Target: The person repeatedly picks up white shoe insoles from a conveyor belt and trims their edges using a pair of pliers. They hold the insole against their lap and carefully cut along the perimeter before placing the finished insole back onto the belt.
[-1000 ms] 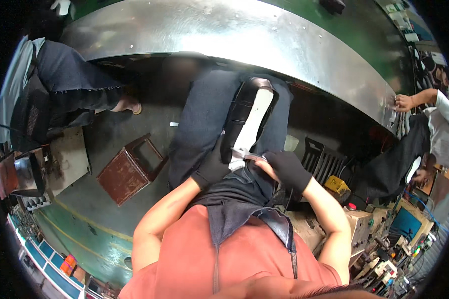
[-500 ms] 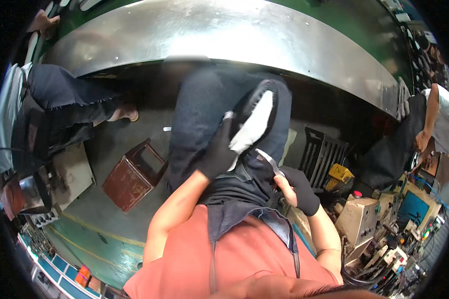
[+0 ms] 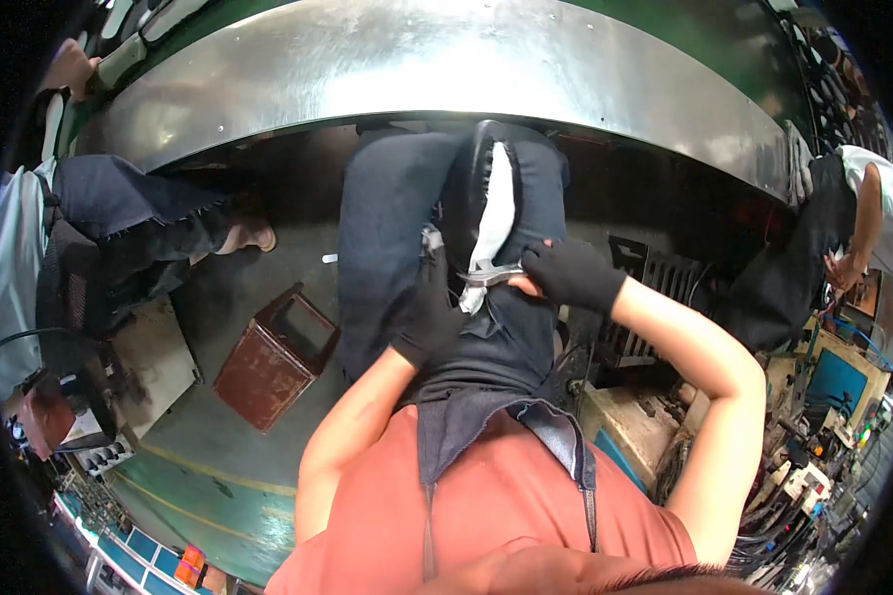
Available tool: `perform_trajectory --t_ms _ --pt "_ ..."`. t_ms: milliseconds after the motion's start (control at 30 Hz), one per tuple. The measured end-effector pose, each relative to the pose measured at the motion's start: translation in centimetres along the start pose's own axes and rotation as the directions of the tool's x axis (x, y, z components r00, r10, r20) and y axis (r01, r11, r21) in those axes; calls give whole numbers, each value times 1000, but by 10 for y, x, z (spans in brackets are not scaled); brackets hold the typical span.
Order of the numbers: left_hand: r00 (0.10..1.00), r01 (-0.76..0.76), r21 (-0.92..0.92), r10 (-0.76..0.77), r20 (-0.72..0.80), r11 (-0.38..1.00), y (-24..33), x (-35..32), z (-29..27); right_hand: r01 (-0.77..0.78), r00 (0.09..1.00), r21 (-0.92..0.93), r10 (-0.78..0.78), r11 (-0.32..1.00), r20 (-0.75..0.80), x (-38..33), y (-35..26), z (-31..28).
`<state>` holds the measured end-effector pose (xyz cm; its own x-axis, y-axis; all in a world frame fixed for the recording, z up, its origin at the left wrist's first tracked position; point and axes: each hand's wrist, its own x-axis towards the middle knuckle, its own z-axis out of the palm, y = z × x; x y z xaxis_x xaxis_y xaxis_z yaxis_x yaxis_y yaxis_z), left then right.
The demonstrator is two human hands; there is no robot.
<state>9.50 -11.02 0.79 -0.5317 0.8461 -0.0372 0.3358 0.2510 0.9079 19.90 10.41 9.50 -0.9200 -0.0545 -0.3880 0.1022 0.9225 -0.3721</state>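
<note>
A black shoe (image 3: pixel 474 188) with a long white strip (image 3: pixel 498 213) down its upturned underside lies across my lap, toe end pointing away. My left hand (image 3: pixel 430 315), in a black glove with light-tipped fingers, grips the shoe's left side near its close end. In my right hand (image 3: pixel 571 274), also black-gloved with bare fingertips, is a curved silver metal tool (image 3: pixel 493 276). It reaches leftward over the close end of the white strip. Its exact kind is unclear, and whether its tip touches the shoe is hard to see.
A curved metal ledge (image 3: pixel 367 69) runs beyond my knees, bordering a green surface (image 3: pixel 685 50). On the floor at left stands a brown box-like stool (image 3: pixel 273 372). Co-workers sit on both sides, one in dark trousers (image 3: pixel 139 188). Worn machinery (image 3: pixel 625 421) crowds the right.
My right hand has moved away from my body, bringing the silver tool across the shoe's close end. The shoe has turned more upright in view and shifted slightly away.
</note>
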Motion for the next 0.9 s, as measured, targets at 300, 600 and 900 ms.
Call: perform_trajectory --t_ms 300,600,900 --pt "967 -111 29 115 -227 993 -26 27 14 -445 696 347 75 826 714 3 6 -70" --pt "793 525 -815 -208 573 -246 -11 62 -20 252 968 200 -244 947 -66 -3 -72 -26" --pt "778 615 -781 -242 579 110 16 67 -24 -390 920 869 173 303 353 -23 -2 5"
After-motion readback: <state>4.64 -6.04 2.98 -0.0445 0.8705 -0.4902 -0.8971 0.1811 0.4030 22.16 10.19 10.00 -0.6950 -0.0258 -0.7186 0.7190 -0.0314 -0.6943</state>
